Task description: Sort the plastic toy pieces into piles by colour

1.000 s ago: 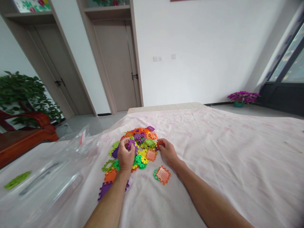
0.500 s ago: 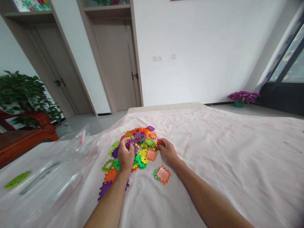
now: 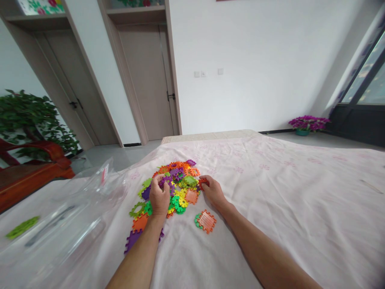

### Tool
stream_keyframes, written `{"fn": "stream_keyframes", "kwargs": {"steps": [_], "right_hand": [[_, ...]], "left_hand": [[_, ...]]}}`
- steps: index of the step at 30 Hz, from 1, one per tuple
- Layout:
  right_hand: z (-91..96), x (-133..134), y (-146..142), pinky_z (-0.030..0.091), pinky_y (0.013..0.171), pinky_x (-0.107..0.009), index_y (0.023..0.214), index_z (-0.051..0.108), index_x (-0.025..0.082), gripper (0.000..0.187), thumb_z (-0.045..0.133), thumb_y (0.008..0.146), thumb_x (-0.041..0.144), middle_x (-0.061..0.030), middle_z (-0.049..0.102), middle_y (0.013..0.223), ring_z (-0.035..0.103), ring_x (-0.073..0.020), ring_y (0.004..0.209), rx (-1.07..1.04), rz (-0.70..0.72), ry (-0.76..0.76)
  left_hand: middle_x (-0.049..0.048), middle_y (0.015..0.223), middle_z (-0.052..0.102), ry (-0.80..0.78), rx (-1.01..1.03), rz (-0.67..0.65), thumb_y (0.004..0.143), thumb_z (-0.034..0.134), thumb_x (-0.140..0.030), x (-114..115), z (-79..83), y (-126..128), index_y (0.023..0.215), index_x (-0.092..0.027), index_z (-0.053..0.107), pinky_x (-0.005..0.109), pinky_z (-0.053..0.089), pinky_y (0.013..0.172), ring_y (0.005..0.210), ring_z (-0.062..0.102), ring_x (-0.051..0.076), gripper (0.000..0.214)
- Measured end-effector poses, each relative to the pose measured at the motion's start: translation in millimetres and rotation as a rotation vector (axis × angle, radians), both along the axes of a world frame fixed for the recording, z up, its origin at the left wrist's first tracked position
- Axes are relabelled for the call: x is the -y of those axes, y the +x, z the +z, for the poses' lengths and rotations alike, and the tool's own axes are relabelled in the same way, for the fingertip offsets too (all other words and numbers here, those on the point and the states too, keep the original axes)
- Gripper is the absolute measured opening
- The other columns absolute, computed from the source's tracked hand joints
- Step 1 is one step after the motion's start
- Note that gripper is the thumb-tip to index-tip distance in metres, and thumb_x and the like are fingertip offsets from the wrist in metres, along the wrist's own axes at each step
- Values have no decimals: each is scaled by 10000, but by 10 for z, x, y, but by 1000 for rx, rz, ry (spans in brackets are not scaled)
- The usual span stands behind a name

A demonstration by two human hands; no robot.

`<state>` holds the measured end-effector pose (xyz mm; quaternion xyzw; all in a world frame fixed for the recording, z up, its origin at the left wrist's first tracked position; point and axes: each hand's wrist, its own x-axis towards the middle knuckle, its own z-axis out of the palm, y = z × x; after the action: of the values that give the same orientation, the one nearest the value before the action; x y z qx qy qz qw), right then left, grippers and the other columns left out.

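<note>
A heap of colourful plastic interlocking pieces (image 3: 181,192) lies on the pale bedspread: notched squares and flower-shaped discs in orange, purple, green and yellow. At the heap's left side, my left hand (image 3: 160,198) has its fingers and thumb curled about a purple interlocking piece (image 3: 169,181); the hand covers part of it. My right hand (image 3: 213,192), at the right edge of the heap, pinches a red interlocking piece (image 3: 203,183) between thumb and fingers. Nearer to me, an orange square piece (image 3: 207,221) lies partly over a green one (image 3: 197,220).
Clear plastic packaging (image 3: 75,220) lies on the left of the bedspread (image 3: 285,208), with a light-green piece (image 3: 22,227) beside it. A thin stick-like object (image 3: 371,186) lies far right. Beyond the left edge stands a red wooden chair (image 3: 45,160).
</note>
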<state>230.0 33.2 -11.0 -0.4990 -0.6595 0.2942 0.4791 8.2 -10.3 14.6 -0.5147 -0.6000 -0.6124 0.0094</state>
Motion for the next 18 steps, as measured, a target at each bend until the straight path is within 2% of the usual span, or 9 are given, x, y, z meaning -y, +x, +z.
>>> {"fn": "stream_keyframes", "kwargs": {"steps": [10, 18], "right_hand": [[22, 2, 2, 478, 753, -293, 1084, 644, 185, 379, 453, 756, 185, -12, 685, 834, 623, -176, 768, 18, 3, 1], [27, 12, 2, 472, 754, -292, 1085, 648, 194, 377, 457, 761, 185, -10, 684, 838, 620, -177, 774, 26, -5, 8]], "left_hand": [[61, 964, 679, 2, -11, -6, 794, 568, -219, 20, 7, 12, 1078, -197, 578, 341, 526, 825, 879, 664, 203, 285], [56, 950, 677, -10, -65, 23, 766, 557, -186, 34, 18, 25, 1046, -197, 586, 337, 523, 817, 867, 658, 199, 282]]}}
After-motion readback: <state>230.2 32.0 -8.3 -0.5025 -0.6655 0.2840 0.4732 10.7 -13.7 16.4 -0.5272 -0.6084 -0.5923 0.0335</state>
